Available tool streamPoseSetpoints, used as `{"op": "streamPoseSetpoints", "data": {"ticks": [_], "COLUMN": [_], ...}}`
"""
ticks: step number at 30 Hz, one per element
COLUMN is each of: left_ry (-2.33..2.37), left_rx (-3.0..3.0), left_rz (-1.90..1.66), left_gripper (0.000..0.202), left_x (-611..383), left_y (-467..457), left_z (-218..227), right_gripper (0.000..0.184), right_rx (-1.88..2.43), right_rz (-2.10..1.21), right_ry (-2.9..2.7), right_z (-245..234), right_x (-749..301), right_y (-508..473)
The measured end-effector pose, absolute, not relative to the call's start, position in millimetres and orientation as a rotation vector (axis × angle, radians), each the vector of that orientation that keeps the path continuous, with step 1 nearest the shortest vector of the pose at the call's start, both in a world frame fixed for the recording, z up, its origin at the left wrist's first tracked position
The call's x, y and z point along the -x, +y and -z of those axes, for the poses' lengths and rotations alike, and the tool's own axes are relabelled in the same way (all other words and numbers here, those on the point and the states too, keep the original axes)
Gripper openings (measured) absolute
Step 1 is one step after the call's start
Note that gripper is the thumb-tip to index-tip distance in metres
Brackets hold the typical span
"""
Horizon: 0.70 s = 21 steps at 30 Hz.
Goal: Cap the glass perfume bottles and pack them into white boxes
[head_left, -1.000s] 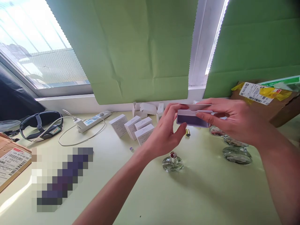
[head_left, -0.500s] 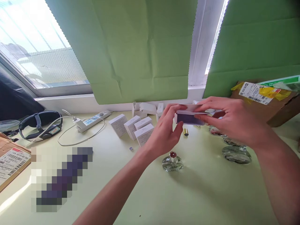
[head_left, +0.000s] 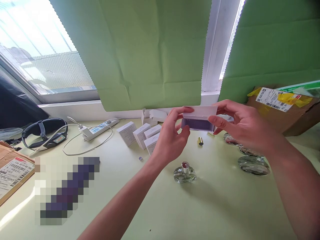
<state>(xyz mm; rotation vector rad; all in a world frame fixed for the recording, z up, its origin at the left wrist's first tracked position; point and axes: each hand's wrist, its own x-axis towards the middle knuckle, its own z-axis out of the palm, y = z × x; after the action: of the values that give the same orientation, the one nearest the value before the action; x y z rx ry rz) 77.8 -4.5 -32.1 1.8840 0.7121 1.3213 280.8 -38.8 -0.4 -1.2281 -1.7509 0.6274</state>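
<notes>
Both my hands hold a small white carton with a purple inside (head_left: 198, 119) in the air above the pale green table (head_left: 220, 203). My left hand (head_left: 170, 141) pinches its left end with thumb below and fingers on top. My right hand (head_left: 243, 125) grips its right end. The carton's white flap stands up along the top. Below the hands a round glass bottle with a dark red stopper (head_left: 185, 172) stands on the table. A small gold cap (head_left: 200, 141) lies just under the carton.
Several small white boxes (head_left: 143, 133) stand at the back centre. More glass bottles (head_left: 252, 163) sit at the right. A brown parcel (head_left: 285, 106) lies at the far right, a power strip with cable (head_left: 98, 128) and a headset (head_left: 43, 133) at the left.
The carton has moved slightly left and up between my hands, and its white flap now stands more upright, showing more of the purple inside.
</notes>
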Motion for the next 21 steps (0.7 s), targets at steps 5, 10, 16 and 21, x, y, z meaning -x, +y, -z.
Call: {"op": "streamPoseSetpoints", "data": {"ticks": [5,10,16,21], "left_ry": [0.709,0.781,0.877,0.960], "left_rx": [-1.789,-1.776,-1.740,-1.799], "left_rz": [-1.353,-1.392,-1.373,-1.378], "left_gripper": [0.034,0.036,0.035,0.036], "left_x": [-78.7,-78.8,-80.2,-76.0], "left_y": [-3.7,-2.5,-3.6,0.9], "left_z": [32.0,32.3,35.0,33.6], "right_gripper": [0.019,0.028,0.014,0.026], "right_rx": [1.211,1.219,1.264,1.236], "right_rz": [-0.608,-0.714,-0.649,-0.643], "right_ry": [-1.746,-1.779,-1.789,-1.817], "right_z": [7.8,9.9,10.2,12.7], "right_x": [-278.7,-278.8,-278.0,-277.7], "right_y": [-34.9,-33.6,-32.6,-26.8]}}
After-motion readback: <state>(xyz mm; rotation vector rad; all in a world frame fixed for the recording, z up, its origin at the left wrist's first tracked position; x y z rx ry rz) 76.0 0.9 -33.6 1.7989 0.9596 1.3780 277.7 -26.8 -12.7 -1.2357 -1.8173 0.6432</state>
